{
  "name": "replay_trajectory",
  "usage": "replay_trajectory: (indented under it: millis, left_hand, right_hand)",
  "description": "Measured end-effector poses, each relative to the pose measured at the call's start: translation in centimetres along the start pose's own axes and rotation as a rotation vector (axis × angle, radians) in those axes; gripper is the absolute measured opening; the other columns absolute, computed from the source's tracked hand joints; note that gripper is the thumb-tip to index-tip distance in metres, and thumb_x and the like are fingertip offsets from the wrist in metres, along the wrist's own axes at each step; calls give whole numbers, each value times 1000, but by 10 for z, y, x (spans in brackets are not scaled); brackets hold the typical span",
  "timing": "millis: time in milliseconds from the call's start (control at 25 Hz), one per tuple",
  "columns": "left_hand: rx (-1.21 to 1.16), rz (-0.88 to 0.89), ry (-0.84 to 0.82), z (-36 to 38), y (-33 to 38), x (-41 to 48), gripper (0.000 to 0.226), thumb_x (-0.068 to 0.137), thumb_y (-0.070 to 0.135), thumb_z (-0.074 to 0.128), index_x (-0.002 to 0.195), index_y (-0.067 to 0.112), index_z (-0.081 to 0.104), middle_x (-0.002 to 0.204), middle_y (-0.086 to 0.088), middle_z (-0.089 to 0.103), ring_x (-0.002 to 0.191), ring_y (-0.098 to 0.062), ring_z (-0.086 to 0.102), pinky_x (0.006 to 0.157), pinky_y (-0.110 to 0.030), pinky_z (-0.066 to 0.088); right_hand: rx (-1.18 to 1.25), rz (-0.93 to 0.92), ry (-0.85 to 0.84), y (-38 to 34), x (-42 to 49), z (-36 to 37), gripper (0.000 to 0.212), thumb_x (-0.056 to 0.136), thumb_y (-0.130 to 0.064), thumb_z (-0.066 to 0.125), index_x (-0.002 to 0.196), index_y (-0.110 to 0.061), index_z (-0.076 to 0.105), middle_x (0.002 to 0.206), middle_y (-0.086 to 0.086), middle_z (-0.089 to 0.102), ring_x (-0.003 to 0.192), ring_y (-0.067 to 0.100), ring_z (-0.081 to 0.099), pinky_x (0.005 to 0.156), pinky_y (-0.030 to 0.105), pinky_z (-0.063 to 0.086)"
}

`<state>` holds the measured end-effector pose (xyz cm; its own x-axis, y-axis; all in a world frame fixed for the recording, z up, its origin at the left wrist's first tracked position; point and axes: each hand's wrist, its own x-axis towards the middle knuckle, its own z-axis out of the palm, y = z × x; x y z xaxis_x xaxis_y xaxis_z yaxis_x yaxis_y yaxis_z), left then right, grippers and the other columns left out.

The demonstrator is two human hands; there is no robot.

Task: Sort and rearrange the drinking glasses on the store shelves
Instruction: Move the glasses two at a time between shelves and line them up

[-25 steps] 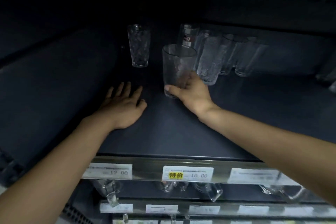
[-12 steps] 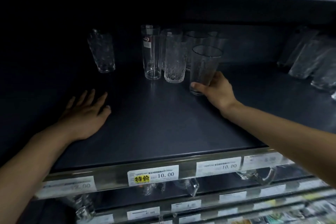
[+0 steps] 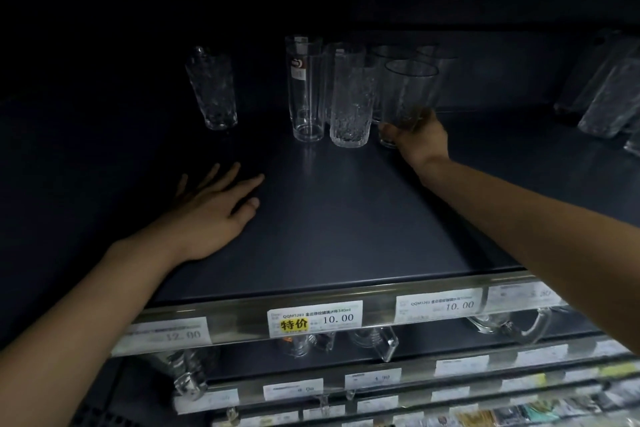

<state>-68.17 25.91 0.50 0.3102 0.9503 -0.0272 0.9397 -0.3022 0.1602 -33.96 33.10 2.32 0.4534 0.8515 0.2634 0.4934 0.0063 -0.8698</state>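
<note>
The held glass is upright just right of a textured tumbler on the dark shelf, its base gripped by the right hand. The left hand rests flat, fingers spread. Best to ease it in squarely, without clinking its neighbour.

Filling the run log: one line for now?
right hand grips tumbler near base | left hand flat on shelf | tumbler beside textured glass

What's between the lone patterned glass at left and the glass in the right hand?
Head view: labelled clear glass, then textured glass, which stands beside the held glass.
</note>
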Motion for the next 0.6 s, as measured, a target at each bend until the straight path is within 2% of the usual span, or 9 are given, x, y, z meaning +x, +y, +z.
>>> replay_trajectory:
  millis: [160, 360, 600]
  left_hand:
    - [0, 69, -22, 1, 9, -2, 60, 94, 63, 14, 153, 52, 7, 167, 9, -5, 152, -11, -12, 121, -45, -12]
    - [21, 62, -30, -1, 10, -3, 64, 91, 65, 11, 153, 51, 6, 167, 8, -5, 153, -11, -11, 122, -46, -10]
    - [8, 63, -26, -1, 9, -5, 61, 94, 63, 15, 153, 51, 7, 167, 9, -5, 152, -10, -11, 122, -45, -11]
  right_hand:
    - [-14, 10, 11, 1, 4, 4, 77, 76, -43, 83, 138, -13, 49, 139, 5, 57, 125, 21, 56, 106, 31, 45]
    - [37, 19, 27, 3, 0, 2, 75, 76, -40, 84, 135, -13, 46, 135, 4, 60, 122, 21, 58, 96, 23, 45]
    - [28, 0, 9, 2, -4, 2, 75, 74, -41, 84, 134, -15, 48, 133, 2, 63, 119, 19, 60, 92, 21, 43]
